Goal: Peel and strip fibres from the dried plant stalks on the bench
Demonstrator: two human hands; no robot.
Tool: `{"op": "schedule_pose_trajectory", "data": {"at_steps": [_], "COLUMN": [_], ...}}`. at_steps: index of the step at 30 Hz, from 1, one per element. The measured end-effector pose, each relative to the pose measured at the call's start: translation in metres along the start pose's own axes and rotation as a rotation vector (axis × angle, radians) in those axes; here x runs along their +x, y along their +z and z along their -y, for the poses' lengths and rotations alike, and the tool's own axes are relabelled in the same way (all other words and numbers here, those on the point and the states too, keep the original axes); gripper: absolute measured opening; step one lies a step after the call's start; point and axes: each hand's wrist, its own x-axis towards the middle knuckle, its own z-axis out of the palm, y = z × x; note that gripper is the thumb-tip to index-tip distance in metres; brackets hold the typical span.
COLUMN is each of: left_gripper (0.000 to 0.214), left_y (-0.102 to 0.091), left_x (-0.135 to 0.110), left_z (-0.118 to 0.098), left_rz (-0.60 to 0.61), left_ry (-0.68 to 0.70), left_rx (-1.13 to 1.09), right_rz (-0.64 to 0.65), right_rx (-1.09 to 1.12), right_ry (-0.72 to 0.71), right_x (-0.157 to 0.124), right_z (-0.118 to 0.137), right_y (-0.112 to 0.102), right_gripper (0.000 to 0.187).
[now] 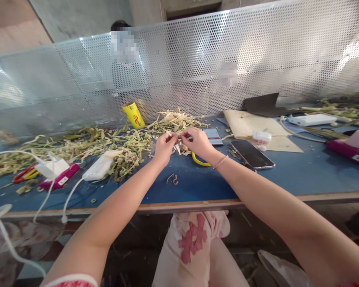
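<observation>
My left hand [165, 148] and my right hand [196, 142] meet above the blue table, fingertips pinched together. Whatever sits between them is too small to make out. Just behind them lies a heap of dry, pale plant stems and leaves [176, 119]. Pale dry scraps [184, 150] show below the fingers. A yellow ring-shaped handle [201, 162] lies under my right hand, its other end hidden. Beside that hand is a flat printed card [214, 136]. Two small curled brown bits [175, 180] rest on the table nearer to me.
A yellow tube [134, 116] leans by the perforated metal screen [179, 67]. More dried greens [128, 153], a white charger [98, 165] with cables and a purple power strip [60, 177] lie left. A phone [253, 153], earbud case [261, 137] and brown paper [254, 123] lie right.
</observation>
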Motion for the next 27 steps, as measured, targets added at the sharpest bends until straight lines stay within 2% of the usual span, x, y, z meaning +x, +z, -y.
{"op": "schedule_pose_trajectory", "data": {"at_steps": [5, 14, 20, 27], "left_gripper": [0.016, 0.018, 0.019, 0.015], "left_y": [0.0043, 0.0014, 0.0039, 0.0046], "left_x": [-0.0015, -0.0012, -0.0042, -0.0042], "left_z": [-0.0042, -0.0029, -0.0089, -0.0102], "left_rz": [-0.034, 0.059, 0.094, 0.067], "left_ry": [-0.097, -0.034, -0.161, -0.235], "left_rx": [-0.066, -0.014, -0.083, -0.195], "right_rz": [-0.024, -0.052, -0.022, -0.009], "right_rx": [0.031, 0.071, 0.111, 0.169], "right_ry": [-0.016, 0.046, 0.141, 0.153], "right_x": [0.0, -0.0007, 0.0003, 0.0008], "right_z": [0.0026, 0.0032, 0.0035, 0.0025], "right_y": [-0.002, -0.0007, -0.0015, 0.0003], "right_gripper": [0.008, 0.007, 0.008, 0.008]}}
